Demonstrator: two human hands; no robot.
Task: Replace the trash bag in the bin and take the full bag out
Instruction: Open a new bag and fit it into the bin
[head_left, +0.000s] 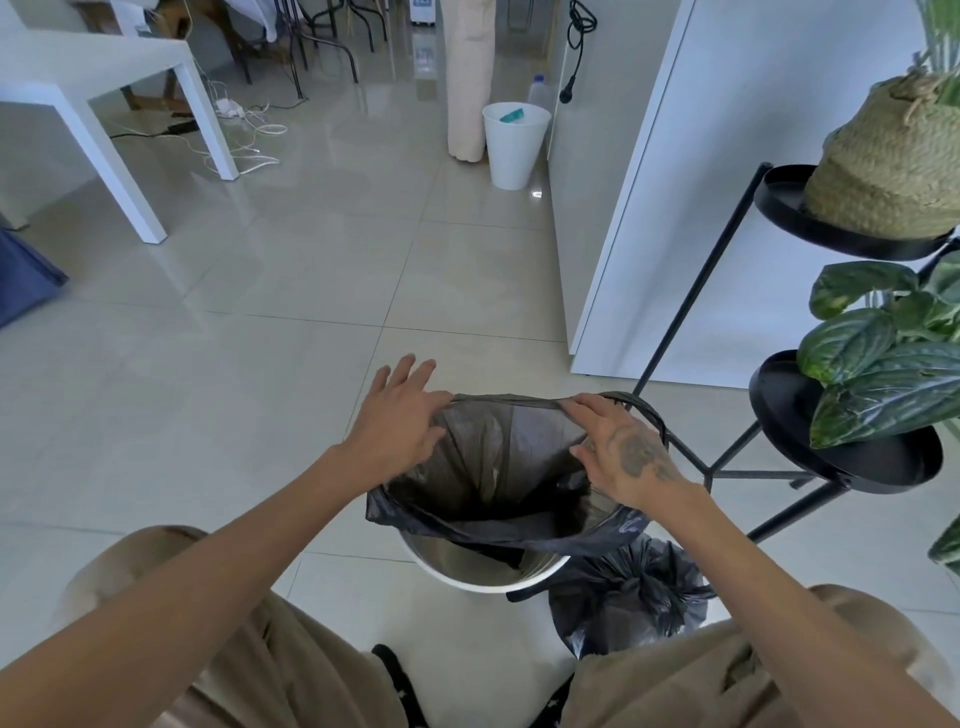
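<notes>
A round metal bin (483, 574) with a white rim stands on the floor between my knees. A fresh dark trash bag (498, 457) hangs open inside it, its mouth stretched over the far and left rim. My left hand (402, 421) holds the bag's far left edge, thumb inside and fingers spread outward. My right hand (621, 449) pinches the far right edge of the bag. A tied, full black bag (631, 597) sits on the floor to the right of the bin, touching it.
A black metal plant stand (727, 457) with leafy plants and a woven basket (893, 171) is close on the right. A white cabinet (675, 208) stands beyond it. A small white bin (511, 150) is farther back, and a white table (104, 104) with cables is at far left.
</notes>
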